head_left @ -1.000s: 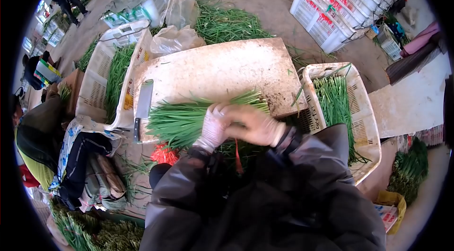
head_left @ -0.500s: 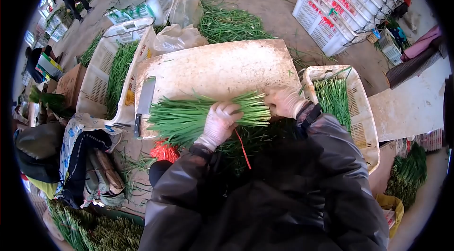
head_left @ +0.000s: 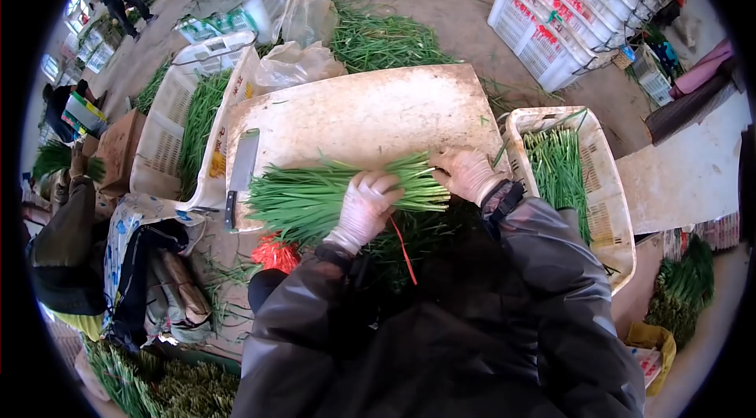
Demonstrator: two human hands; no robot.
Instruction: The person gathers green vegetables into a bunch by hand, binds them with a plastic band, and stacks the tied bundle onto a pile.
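A thick bunch of garlic chives (head_left: 303, 191) lies across the near edge of a pale board, with leaves to the left and pale stalk ends to the right. My left hand (head_left: 366, 205), in a thin whitish glove, is closed over its middle. A red strip (head_left: 404, 251) hangs below that hand. At the stalk ends, my gloved right hand (head_left: 470, 174) has its fingers bent and closed on some of the stalks; its fingertips are partly hidden. A cleaver (head_left: 244, 162) with a dark handle rests on the board's left side.
The board (head_left: 370, 115) stands between a white crate of greens (head_left: 153, 146) and another crate (head_left: 610, 209) on the right. Red ties (head_left: 276, 253) hang below it. Loose greens (head_left: 386, 36) and stacked crates (head_left: 543, 32) are beyond. A co-worker (head_left: 67, 213) sits at left.
My right hand has shifted slightly left over the stalk ends, its fingers now more visible. My left hand stays on the bunch. The co-worker at left has raised an arm with greens.
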